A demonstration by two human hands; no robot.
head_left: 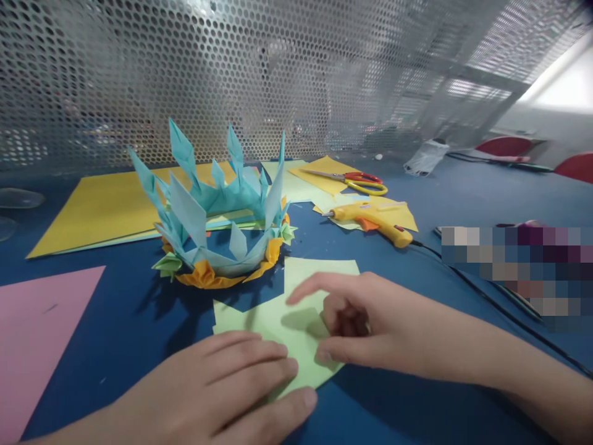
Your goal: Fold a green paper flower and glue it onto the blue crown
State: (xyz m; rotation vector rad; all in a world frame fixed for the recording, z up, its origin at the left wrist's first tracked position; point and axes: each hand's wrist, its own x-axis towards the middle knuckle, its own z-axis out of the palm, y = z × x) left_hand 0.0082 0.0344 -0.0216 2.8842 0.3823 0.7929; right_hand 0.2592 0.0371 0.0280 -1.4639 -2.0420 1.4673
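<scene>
Light green paper [296, 324] lies on the table before me, with a notch in its upper left. My left hand [241, 383] rests flat on its lower left, fingers stretched out. Over the paper's right side is my right hand [356, 315], index finger extended and the other fingers curled, the thumb at the paper; I see nothing held in it. Just beyond the paper stands a folded paper crown [225, 256], with upright light blue points and an orange and green trim around its base.
A yellow glue gun [365, 219] with a black cord lies on paper scraps at the right. Behind it are scissors [352, 179] with red and yellow handles. A large yellow sheet [106, 207] and a pink sheet [41, 334] lie left. A perforated metal screen [278, 80] rises behind the table.
</scene>
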